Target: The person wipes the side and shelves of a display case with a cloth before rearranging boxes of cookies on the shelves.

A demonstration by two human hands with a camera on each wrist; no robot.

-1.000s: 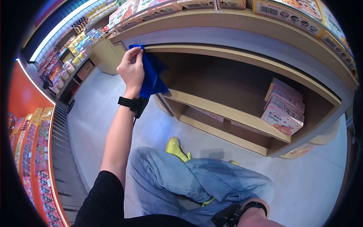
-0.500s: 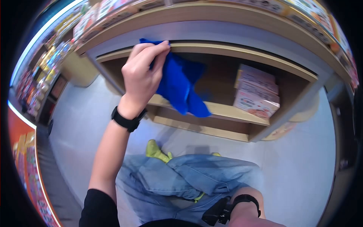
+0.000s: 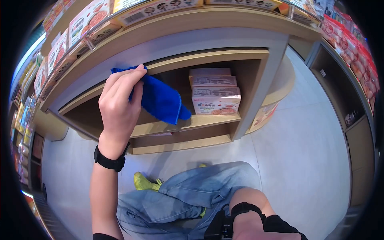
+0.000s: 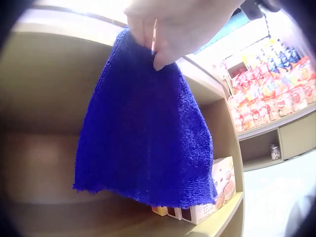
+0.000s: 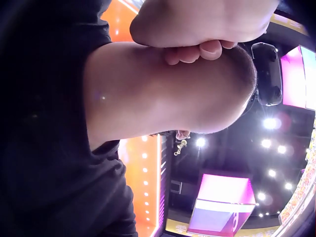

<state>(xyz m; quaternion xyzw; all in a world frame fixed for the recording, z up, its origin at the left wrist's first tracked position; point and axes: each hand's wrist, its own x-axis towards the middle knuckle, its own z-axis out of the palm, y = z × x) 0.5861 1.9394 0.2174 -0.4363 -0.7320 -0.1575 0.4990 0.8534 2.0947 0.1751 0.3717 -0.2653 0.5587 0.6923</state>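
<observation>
With thumb and fingertips, my left hand (image 3: 122, 100) pinches the top of a blue cloth (image 3: 160, 98) at the cabinet opening's upper edge (image 3: 208, 56). The cloth hangs before the upper compartment; in the left wrist view, the blue cloth (image 4: 145, 128) spreads downward from my left hand (image 4: 182, 24), partly covering a box (image 4: 224, 182). My right arm is bent at the bottom of the head view, where little of my right hand (image 3: 246, 230) shows. Close to the neck in the right wrist view, my right hand (image 5: 202, 22) has curled fingers and holds nothing visible.
Pink-and-white boxes (image 3: 216, 102) stand at the compartment's right side. Packaged food (image 3: 90, 22) lines the display above. Beneath is a lower shelf (image 3: 180, 142). Crossed legs in jeans (image 3: 180, 192) rest near the floor, and another shelf unit (image 3: 340, 88) stands at right.
The head view has turned right, bringing the boxes nearer its middle. My left hand and the cloth have moved right along the cabinet edge. My right arm remains bent.
</observation>
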